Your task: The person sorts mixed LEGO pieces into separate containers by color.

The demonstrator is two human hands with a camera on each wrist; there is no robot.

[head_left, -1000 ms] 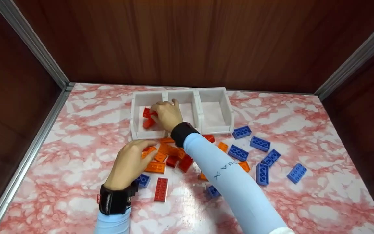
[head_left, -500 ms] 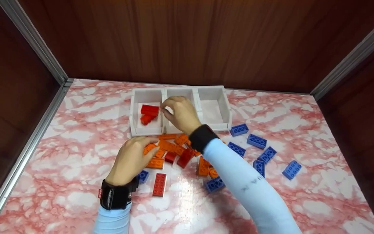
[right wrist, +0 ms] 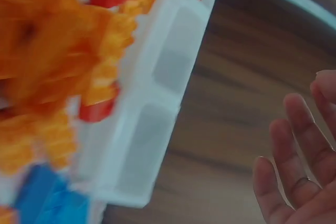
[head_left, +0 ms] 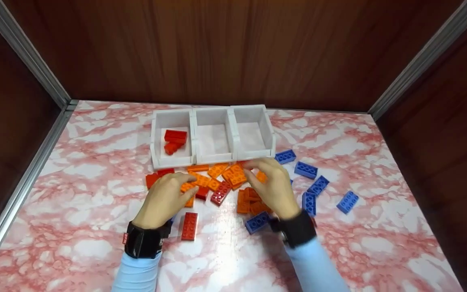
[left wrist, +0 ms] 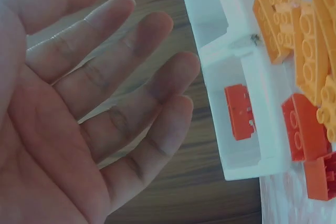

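Note:
My left hand (head_left: 163,200) hovers over the left side of a heap of toy bricks, its fingers relaxed and nothing in them; the left wrist view shows the bare palm (left wrist: 58,145). Over the right side of the heap is my right hand (head_left: 273,187), loosely bent and holding nothing, beside some orange bricks (head_left: 234,175). In the right wrist view its fingers (right wrist: 302,153) are spread. Between the hands lie a dark red brick (head_left: 220,193) and more orange ones. Two red bricks (head_left: 175,137) sit in the left compartment of a white three-part tray (head_left: 195,160).
Several blue bricks (head_left: 306,170) are scattered at the right, one farther out (head_left: 347,202). Another blue brick (head_left: 257,222) lies near my right wrist. A red brick (head_left: 189,226) rests in front of the heap. Dark wooden panels (head_left: 217,52) wall the table.
My right hand has let go of a red brick in the left compartment and moved back right and nearer, over the heap. My left hand has stayed nearly still.

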